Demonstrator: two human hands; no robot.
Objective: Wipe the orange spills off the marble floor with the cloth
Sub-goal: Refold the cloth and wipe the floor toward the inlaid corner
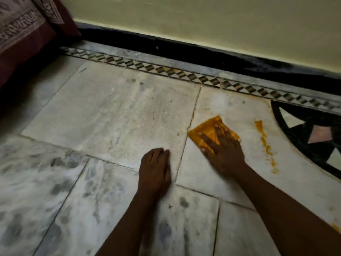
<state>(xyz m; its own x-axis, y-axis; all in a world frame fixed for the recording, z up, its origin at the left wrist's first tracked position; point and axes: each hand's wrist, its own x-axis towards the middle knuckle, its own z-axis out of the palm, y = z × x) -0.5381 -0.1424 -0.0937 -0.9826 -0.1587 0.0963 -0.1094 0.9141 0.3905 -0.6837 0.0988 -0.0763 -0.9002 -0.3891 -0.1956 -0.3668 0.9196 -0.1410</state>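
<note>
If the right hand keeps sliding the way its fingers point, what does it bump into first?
Bare marble floor first, probably. The right hand presses the cloth, fingers aimed up-left towards the patterned border strip by the wall. The orange spill lies off to its right.

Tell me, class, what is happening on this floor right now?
A person kneels over a marble floor and cleans it. Their right hand presses flat on a folded orange cloth, fingers spread. The left hand rests flat on the tile beside it, as if for support. A trail of orange spill lies unwiped to the right of the cloth, near a black inlay pattern. A smaller orange spot shows at the right edge.
</note>
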